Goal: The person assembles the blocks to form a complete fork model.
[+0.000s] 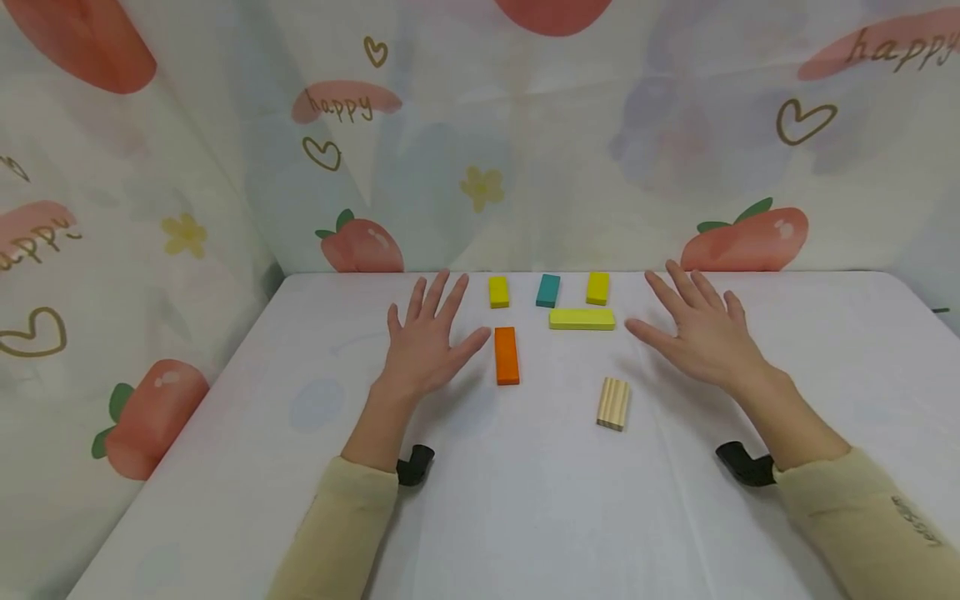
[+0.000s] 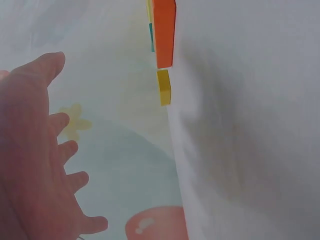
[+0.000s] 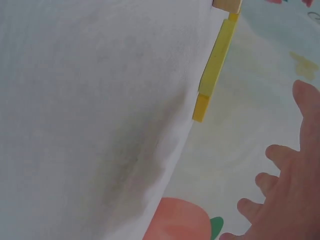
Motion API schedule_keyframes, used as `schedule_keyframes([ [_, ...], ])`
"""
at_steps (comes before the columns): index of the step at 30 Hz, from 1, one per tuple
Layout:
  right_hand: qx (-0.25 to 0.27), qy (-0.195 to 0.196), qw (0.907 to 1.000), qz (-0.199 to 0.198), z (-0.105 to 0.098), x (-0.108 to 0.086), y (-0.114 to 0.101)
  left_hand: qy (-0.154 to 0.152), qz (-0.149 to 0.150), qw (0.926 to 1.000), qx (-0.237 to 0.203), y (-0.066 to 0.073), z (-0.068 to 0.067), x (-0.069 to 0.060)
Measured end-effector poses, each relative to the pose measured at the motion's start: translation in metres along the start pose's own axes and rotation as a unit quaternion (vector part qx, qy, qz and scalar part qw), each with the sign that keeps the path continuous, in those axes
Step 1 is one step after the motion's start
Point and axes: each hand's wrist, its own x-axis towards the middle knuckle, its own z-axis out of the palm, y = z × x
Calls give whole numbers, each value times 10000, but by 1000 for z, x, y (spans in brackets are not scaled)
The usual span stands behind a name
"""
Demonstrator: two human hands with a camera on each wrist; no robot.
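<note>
Both hands hover over the white table with fingers spread, holding nothing. In the head view my left hand (image 1: pixel 424 348) is to the left of an orange block (image 1: pixel 507 356), its thumb close to it. My right hand (image 1: pixel 708 337) is right of a long yellow-green block (image 1: pixel 582 319). Behind lie a small yellow block (image 1: pixel 498 292), a teal block (image 1: pixel 548 291) and another yellow block (image 1: pixel 597 288). A striped wooden block (image 1: pixel 613 404) lies nearer the front. The left wrist view shows the orange block (image 2: pixel 164 34); the right wrist view shows the long yellow-green block (image 3: pixel 216 59).
A patterned cloth (image 1: pixel 570 150) with fruits, hearts and lettering hangs behind the table (image 1: pixel 540 517) and along its left side. Black curved pieces (image 1: pixel 416 465) stick out by the sleeve cuffs at both wrists.
</note>
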Motion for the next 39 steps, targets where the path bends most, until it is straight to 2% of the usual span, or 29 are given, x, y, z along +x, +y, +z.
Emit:
schedule_keyframes([
  [6,31,31,10000,-77,3,7,-9,63,0,9998,-163,8,8,3],
  [11,48,72,9997,-210,5,14,-10,236,96,9988,-427,11,12,6],
  [23,500,-410,9977,-211,8,30,-15,345,348,9918,-1178,14,20,9],
  [29,620,-519,9963,-278,11,35,-17,45,407,9860,-1618,13,27,10],
  [34,702,-637,9954,-167,15,39,-18,-208,422,9819,-1835,12,32,9],
  [39,717,-764,9943,-178,17,43,-20,-488,627,9757,-2041,7,36,7],
])
